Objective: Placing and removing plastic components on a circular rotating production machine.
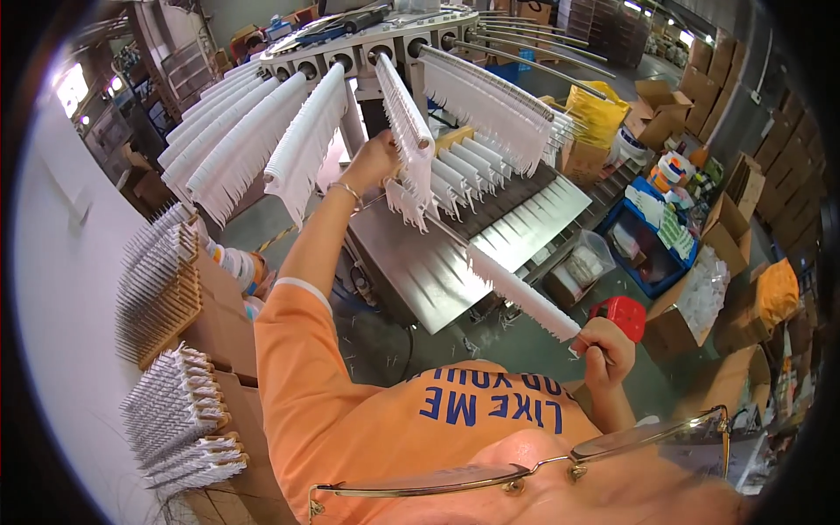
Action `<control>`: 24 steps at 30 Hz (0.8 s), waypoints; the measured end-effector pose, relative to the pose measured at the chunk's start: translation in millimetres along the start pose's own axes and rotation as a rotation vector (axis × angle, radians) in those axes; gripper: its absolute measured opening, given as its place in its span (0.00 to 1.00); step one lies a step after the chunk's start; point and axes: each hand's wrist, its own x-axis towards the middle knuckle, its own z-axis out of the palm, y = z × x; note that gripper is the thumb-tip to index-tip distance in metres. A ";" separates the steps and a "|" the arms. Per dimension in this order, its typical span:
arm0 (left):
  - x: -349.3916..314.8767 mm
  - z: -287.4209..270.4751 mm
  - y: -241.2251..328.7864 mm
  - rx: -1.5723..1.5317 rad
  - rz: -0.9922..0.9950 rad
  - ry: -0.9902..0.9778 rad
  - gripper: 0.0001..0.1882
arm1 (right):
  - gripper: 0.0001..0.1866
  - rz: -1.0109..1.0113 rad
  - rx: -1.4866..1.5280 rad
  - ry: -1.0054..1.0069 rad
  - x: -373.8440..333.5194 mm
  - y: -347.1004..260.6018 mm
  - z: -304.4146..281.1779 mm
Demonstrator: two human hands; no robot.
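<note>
Head view: R hand (pixel 605 350) closed on near end of 1 fringed white rod (pixel 523 293), slanting toward the carousel (pixel 367 44). L hand (pixel 376 159) beside hanging fringed rods (pixel 408 127); fingers partly hidden, can't tell grip. Rec.: I'd hold the rod straight, fringe clear of adj. parts.

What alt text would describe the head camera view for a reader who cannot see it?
A person's right hand holds one end of a long rod lined with white pieces; the left hand is raised beside similar rods fanning out from a round machine.
</note>
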 end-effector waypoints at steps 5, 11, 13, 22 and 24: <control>14.8 -2.5 27.0 -0.201 -0.313 -0.434 0.22 | 0.09 0.002 -0.009 0.047 -1.1 4.8 -1.6; 36.2 -1.3 -91.3 0.215 -0.173 -0.365 0.22 | 0.11 -0.024 0.059 0.039 0.1 4.9 -0.4; 36.4 12.9 -58.2 0.129 -0.230 -0.314 0.21 | 0.11 -0.010 0.042 0.063 -1.1 11.2 -3.9; 45.3 -15.8 30.9 0.315 -0.332 -0.424 0.19 | 0.11 -0.010 0.075 0.065 6.0 15.6 -11.3; 35.3 -12.0 75.1 0.330 -0.405 -0.414 0.21 | 0.08 -0.013 0.106 0.068 6.8 19.3 -15.0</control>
